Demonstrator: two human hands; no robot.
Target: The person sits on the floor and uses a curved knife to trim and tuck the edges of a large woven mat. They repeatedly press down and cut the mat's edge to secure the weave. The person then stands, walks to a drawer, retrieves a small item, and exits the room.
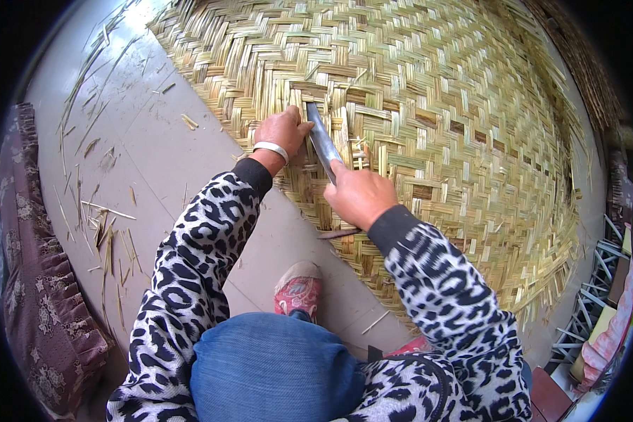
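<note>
Two hands (280, 133) (364, 197), one metal tool (322, 143)

Ruffled maroon floral cloth (46, 309) hanging at your left, pale tiled floor (169, 151) under you, pink cloth (606, 352) near your right edge of view

The mat (457, 148) has a yellow-green herringbone pattern

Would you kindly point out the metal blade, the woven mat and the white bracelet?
Metal blade (321, 139): head view, middle of its visible length.
Woven mat (415, 141): head view, middle of its weave.
White bracelet (272, 147): head view, on its band.
</note>
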